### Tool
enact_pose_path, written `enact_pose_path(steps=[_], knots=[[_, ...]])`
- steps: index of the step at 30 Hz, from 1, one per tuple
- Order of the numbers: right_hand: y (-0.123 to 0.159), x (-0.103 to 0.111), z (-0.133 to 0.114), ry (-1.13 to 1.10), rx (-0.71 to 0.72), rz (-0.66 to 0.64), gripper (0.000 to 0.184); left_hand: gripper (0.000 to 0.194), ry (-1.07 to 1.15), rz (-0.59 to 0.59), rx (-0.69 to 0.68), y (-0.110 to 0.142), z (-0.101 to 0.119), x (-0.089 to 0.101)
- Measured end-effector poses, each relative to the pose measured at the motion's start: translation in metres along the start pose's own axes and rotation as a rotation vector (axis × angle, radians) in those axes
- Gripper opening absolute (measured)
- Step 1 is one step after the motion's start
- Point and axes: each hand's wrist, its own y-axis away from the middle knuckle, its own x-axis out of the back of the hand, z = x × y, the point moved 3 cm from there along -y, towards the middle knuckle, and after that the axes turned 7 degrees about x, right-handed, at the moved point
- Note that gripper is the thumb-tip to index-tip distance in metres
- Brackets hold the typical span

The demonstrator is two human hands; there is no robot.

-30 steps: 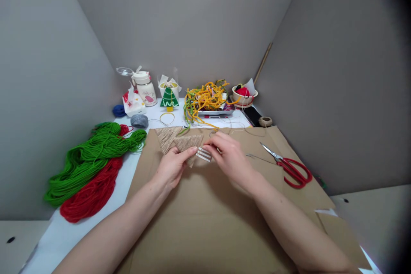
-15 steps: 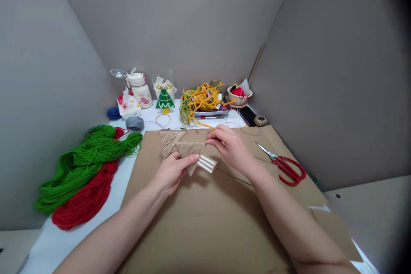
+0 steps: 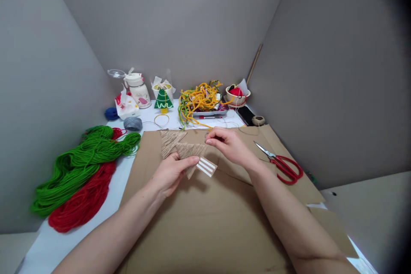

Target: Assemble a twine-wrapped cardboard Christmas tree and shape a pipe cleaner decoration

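My left hand (image 3: 175,171) grips a tree-shaped cardboard piece (image 3: 191,150) wound with brown twine, thumb on top. Three white strips cross its bare trunk (image 3: 206,167), which points toward the lower right. Beside the piece's right corner, my right hand (image 3: 226,143) has thumb and forefinger pinched together on thin twine; the bit between the fingertips is barely visible. A loose strand of twine (image 3: 236,177) trails over the cardboard and passes under my right forearm. Behind the held piece is another twine-wrapped section (image 3: 170,140); whether the two are joined I cannot tell.
Red-handled scissors (image 3: 285,169) lie open at right on the cardboard sheet (image 3: 192,227). Green yarn (image 3: 77,160) and red yarn (image 3: 81,201) lie left. A bottle (image 3: 139,92), green felt tree (image 3: 163,99), yarn-filled tray (image 3: 210,113), bowl (image 3: 237,99) and twine ball (image 3: 258,120) stand behind.
My right hand has drawn back slightly from the trunk to the piece's corner, uncovering the white strips. The trailing twine now shows below my right hand. The whole view has shifted slightly.
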Motion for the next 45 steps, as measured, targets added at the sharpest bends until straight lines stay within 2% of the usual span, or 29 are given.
enact_pose_path(steps=[3,6,9,12,17,23,29,36,41,45], knots=[[0.002,-0.016,0.002,-0.114,-0.064,0.021,0.016,0.024,0.057,-0.003,-0.039,0.002,0.009,0.001],[0.008,-0.043,0.000,-0.149,-0.069,0.025,0.017,0.019,0.138,0.010,-0.098,0.007,0.020,0.002],[0.015,-0.066,-0.005,0.002,0.038,0.010,0.019,0.013,0.210,0.044,-0.164,0.012,0.026,0.004],[0.020,-0.076,-0.011,0.219,0.138,-0.004,0.019,0.010,0.230,-0.005,-0.203,0.014,0.028,0.001],[0.023,-0.079,-0.021,0.469,0.152,-0.056,0.026,0.015,0.244,-0.034,-0.256,0.014,0.030,-0.002],[0.030,-0.089,-0.032,0.661,0.156,-0.128,0.026,0.022,0.306,0.019,-0.308,0.010,0.025,0.001],[0.036,-0.095,-0.042,0.740,0.154,-0.187,0.031,0.028,0.328,0.017,-0.346,0.011,0.027,0.002],[0.036,-0.081,-0.045,0.624,0.084,-0.276,0.019,0.015,0.310,0.056,-0.302,0.008,0.031,0.007],[0.031,-0.070,-0.040,0.420,-0.016,-0.324,0.023,0.018,0.403,0.070,-0.302,0.010,0.033,0.009],[0.027,-0.065,-0.040,0.257,-0.011,-0.432,0.027,0.018,0.415,0.098,-0.277,0.012,0.032,0.005]])
